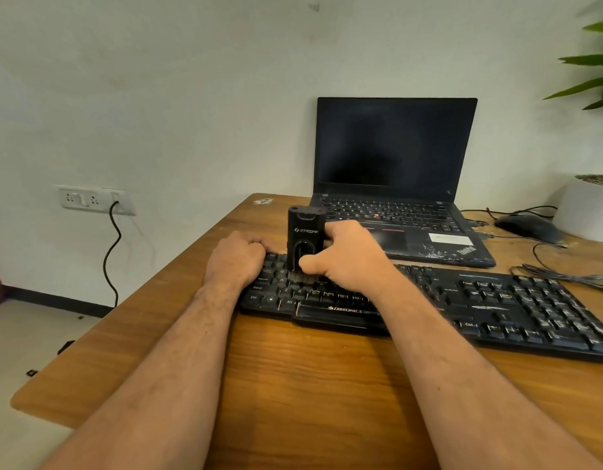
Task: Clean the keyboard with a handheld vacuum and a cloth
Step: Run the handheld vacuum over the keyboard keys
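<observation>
— So where is the vacuum point(305, 237)?

— Upright in the right grip point(344, 256), fingers clamped round its body, brush end touching the keyboard point(429, 300) just below that grip.

— And the left grip point(237, 257)?

— Curled shut, pressing the keyboard's far corner beside the vacuum. It likely handles light and rigid; hold mid-body. The keyboard may slide on the desk point(293, 385), so pin it. No cloth visible.

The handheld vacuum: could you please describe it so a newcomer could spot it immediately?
On the brown wooden desk, find the black Zebronics keyboard. Upright on its left end stands the black boxy handheld vacuum, gripped by the right hand; only it has a bristled nozzle.
</observation>
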